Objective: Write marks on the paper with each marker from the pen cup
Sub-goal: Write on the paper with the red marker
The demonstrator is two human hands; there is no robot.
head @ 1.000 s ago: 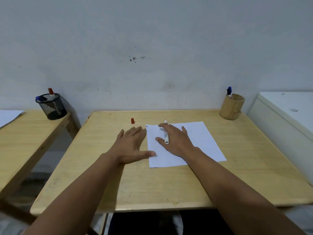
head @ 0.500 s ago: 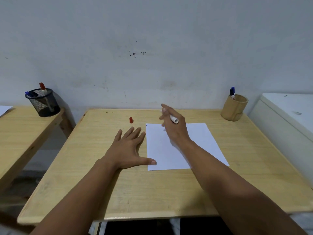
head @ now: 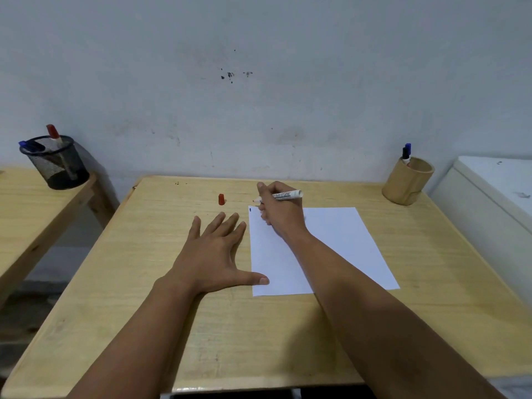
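A white sheet of paper [head: 339, 249] lies on the wooden table [head: 172, 326], with a small blue mark at its far left corner. My right hand [head: 280, 214] is shut on a white marker [head: 286, 194], uncapped, its tip pointing left just past the paper's far left corner. My left hand [head: 214, 254] lies flat and open on the table, its thumb touching the paper's left edge. A red cap [head: 221, 199] stands on the table beyond my left hand. A bamboo pen cup [head: 407, 184] at the far right holds blue and black markers [head: 406, 153].
A black mesh cup [head: 56, 164] with a red and a blue marker stands on a second wooden table [head: 26, 208] to the left. A white cabinet [head: 495, 203] adjoins the table's right side. A wall runs behind.
My right hand picked the marker up off the paper and turned it into a writing grip, tip pointing left near the paper's far left corner. My left hand stayed flat.
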